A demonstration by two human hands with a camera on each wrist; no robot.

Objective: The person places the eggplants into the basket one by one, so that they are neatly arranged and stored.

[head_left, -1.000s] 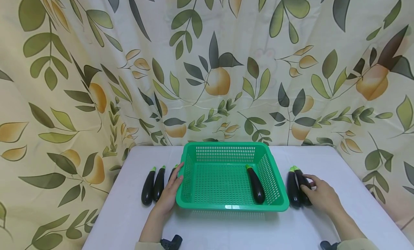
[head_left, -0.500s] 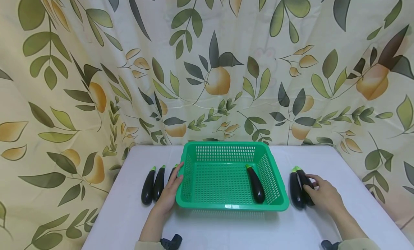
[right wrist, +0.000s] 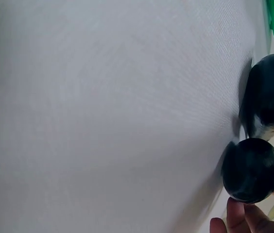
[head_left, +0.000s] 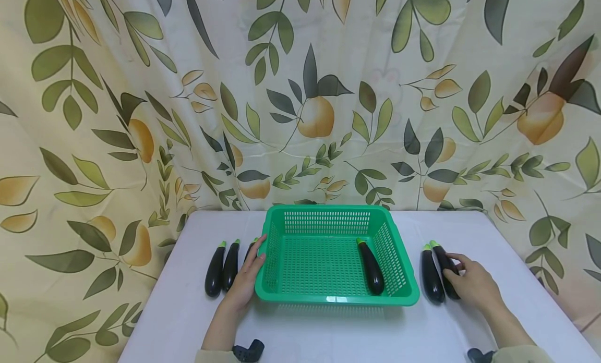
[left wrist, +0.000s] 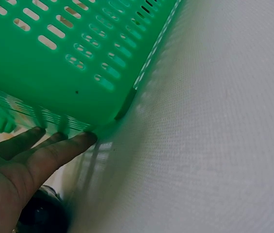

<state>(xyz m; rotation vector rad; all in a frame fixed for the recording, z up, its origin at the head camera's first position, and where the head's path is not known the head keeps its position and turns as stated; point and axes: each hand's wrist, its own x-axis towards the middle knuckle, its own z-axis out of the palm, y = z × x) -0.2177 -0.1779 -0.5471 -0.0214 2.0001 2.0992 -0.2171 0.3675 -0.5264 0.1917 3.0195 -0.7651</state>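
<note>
My right hand (head_left: 476,287) grips a dark eggplant (head_left: 441,258) with a green stem end, right of the basket; thumb and fingers lie on either side of it. Just to its left lies another eggplant (head_left: 431,279). In the right wrist view the rounded bottom of the gripped eggplant (right wrist: 251,172) shows between the fingers. Against the left side of the green plastic basket (head_left: 338,300) rests my left hand (head_left: 244,282), its fingers extended, touching the wall in the left wrist view. Inside the basket, toward the right, lies one eggplant (head_left: 372,269).
Left of the basket lie two eggplants, an outer one (head_left: 215,271) and an inner one (head_left: 231,266), plus a third eggplant (head_left: 251,246) partly hidden by the left hand. All stand on a white-covered table (head_left: 328,334). A leaf-and-fruit patterned curtain (head_left: 314,159) hangs behind.
My right hand has shifted a little to the right with the eggplant it grips. The eggplant beside it has also moved slightly right. My left hand and the basket stay put.
</note>
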